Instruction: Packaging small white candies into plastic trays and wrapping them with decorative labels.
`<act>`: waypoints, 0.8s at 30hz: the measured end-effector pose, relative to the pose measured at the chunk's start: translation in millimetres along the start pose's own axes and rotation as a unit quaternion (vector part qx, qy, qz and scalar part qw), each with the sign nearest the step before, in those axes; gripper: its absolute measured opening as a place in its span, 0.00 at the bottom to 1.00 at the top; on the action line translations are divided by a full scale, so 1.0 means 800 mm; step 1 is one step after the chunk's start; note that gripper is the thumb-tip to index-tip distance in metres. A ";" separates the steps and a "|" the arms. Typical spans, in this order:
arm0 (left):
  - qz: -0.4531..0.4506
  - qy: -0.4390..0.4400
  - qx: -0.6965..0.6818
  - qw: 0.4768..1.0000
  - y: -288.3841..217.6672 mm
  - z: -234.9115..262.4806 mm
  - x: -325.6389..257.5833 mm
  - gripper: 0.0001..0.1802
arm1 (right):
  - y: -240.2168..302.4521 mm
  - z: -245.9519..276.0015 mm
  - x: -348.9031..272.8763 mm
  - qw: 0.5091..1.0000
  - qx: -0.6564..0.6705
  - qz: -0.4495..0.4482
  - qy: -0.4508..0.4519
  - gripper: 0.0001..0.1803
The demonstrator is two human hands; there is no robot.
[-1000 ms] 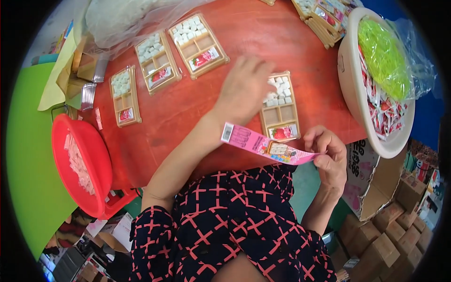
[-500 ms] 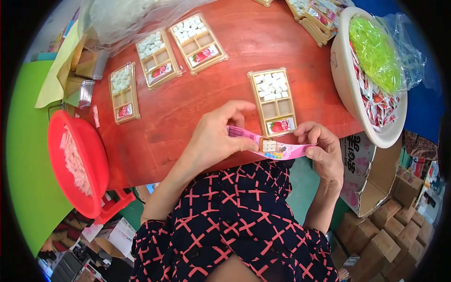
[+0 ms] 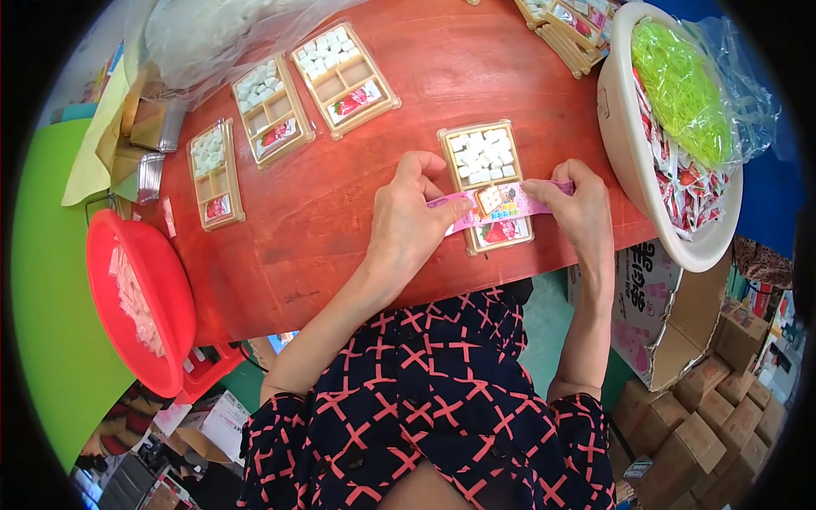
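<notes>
A pink printed paper band (image 3: pixel 503 210) is stretched crosswise over a tan compartment tray (image 3: pixel 486 155) with a clear cover. White cubes fill the tray's far section, and a strawberry-printed packet (image 3: pixel 502 232) shows in its near section. My left hand (image 3: pixel 411 216) pinches the band's left end between thumb and fingers. At the other end, my right hand (image 3: pixel 578 206) grips it the same way, thumb on top. The band hides the tray's middle compartments in part. Whether it touches the cover I cannot tell.
Three similar trays (image 3: pixel 274 110) lie at the far left. A red basin (image 3: pixel 176 297) of pink packets stands at the left edge. On the right, a white basin (image 3: pixel 614 127) holds red-and-white packets and bright green shred (image 3: pixel 680 93). Stacked trays (image 3: pixel 568 42) sit at the far right.
Both hands have lifted the pink band away from my lap, moving it forward over the tray. My right thumb now presses on the band's right end.
</notes>
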State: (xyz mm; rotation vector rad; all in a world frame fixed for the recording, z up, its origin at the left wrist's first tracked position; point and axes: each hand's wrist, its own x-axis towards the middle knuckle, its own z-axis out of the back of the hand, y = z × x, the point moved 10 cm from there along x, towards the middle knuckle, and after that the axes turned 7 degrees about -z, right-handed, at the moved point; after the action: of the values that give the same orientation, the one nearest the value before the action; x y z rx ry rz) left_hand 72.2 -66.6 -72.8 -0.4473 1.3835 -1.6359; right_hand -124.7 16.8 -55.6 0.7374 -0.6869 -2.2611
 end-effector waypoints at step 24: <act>-0.039 0.096 0.241 0.965 0.035 0.026 -0.085 0.18 | 0.022 -0.050 -0.136 0.989 -0.135 -0.032 -0.045 0.21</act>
State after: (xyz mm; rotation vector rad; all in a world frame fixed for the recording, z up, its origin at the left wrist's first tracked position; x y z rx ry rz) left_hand 134.3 -22.0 -73.7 -0.0573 1.0551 -2.0466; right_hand -23.1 71.9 -38.2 0.5359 -0.3890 -2.3959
